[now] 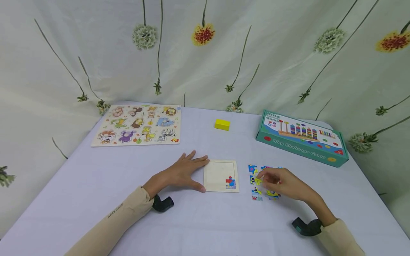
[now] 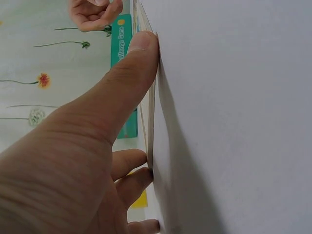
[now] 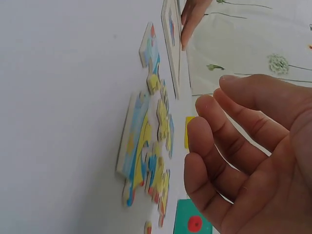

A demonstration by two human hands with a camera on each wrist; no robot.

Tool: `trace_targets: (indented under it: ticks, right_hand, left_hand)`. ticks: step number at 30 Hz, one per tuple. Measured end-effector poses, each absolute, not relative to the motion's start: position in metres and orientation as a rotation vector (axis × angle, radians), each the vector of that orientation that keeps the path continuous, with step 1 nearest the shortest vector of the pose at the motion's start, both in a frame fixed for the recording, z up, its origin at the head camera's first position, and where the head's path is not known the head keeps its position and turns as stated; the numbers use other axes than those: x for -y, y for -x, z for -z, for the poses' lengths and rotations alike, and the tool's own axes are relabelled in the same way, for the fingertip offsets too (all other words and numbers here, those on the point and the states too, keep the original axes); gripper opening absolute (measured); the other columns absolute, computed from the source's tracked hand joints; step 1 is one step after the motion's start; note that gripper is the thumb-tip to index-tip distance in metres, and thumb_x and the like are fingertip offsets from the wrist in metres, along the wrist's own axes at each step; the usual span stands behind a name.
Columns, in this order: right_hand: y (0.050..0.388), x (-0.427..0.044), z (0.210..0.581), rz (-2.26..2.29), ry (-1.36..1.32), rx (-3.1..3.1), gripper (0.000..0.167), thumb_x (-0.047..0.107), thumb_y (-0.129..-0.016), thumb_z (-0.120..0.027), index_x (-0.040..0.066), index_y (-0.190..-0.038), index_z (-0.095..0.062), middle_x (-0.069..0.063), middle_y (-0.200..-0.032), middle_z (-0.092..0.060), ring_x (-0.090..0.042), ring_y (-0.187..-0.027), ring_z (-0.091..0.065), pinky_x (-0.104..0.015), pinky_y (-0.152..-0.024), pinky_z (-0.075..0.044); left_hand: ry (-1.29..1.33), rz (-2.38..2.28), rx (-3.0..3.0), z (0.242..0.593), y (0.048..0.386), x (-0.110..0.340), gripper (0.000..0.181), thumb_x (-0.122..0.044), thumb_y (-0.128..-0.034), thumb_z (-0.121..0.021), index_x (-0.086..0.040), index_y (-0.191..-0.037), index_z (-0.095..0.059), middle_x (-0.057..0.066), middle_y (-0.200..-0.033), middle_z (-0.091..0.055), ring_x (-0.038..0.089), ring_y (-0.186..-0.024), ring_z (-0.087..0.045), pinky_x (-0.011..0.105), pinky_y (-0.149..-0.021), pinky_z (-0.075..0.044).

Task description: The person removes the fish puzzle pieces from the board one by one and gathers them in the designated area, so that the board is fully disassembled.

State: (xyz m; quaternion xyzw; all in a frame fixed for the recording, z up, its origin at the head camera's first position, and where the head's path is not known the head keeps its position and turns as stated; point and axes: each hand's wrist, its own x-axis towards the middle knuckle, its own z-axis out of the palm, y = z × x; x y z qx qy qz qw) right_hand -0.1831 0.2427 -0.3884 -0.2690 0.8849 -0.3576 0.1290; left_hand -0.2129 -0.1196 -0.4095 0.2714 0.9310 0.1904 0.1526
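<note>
A square wooden puzzle tray (image 1: 217,176) lies flat, with a red and blue jigsaw piece (image 1: 230,183) in its near right corner. My left hand (image 1: 185,173) is spread at the tray's left side; its thumb and fingertips touch the edge, as the left wrist view also shows. To the right of the tray lie several colourful jigsaw pieces (image 1: 256,195). Over them hovers my right hand (image 1: 286,183), partly covering the group. In the right wrist view, its fingers (image 3: 209,168) are loosely bent, holding nothing, apart from the pieces (image 3: 131,141).
An animal picture board (image 1: 145,133) lies at the back left. A yellow block (image 1: 222,124) sits at the back middle. The green Ring Challenge Game box (image 1: 301,140) stands at the back right, before a flowered cloth (image 1: 192,64). White cloth (image 1: 205,227) covers the table.
</note>
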Motion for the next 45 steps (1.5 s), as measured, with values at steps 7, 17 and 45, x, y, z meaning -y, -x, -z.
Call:
trace_targets:
  ticks: [7, 17, 45]
  right_hand:
    - [0.194, -0.215, 0.387, 1.045, 0.877, -2.539, 0.024, 0.014, -0.09, -0.066, 0.009, -0.114, -0.065, 0.003, -0.088, -0.063, -0.012, -0.081, -0.056, -0.024, -0.072, -0.051]
    - [0.202, -0.184, 0.393, 1.094, 0.966, -2.442, 0.041, 0.013, -0.089, -0.068, 0.008, -0.128, -0.058, -0.009, -0.121, -0.062, -0.017, -0.092, -0.059, -0.026, -0.076, -0.053]
    - [0.203, -0.172, 0.397, 1.054, 0.984, -2.411, 0.034, 0.013, -0.09, -0.066, 0.009, -0.123, -0.062, -0.001, -0.111, -0.067, -0.014, -0.083, -0.056, -0.023, -0.07, -0.05]
  left_hand:
    - [-0.769, -0.546, -2.67, 0.408, 0.212, 0.119, 0.102, -0.06, -0.0682, -0.077, -0.021, -0.151, -0.032, -0.006, -0.158, -0.023, 0.031, -0.148, 0.002, 0.052, -0.117, 0.004]
    - [-0.758, -0.54, -2.673, 0.408, 0.212, 0.12, 0.101, -0.06, -0.0687, -0.077, -0.022, -0.151, -0.032, -0.007, -0.158, -0.022, 0.029, -0.148, 0.001, 0.051, -0.118, 0.003]
    - [-0.778, -0.543, -2.674, 0.409, 0.213, 0.119, 0.101, -0.06, -0.0691, -0.077, -0.022, -0.151, -0.032, -0.007, -0.158, -0.023, 0.03, -0.148, 0.001, 0.052, -0.117, 0.003]
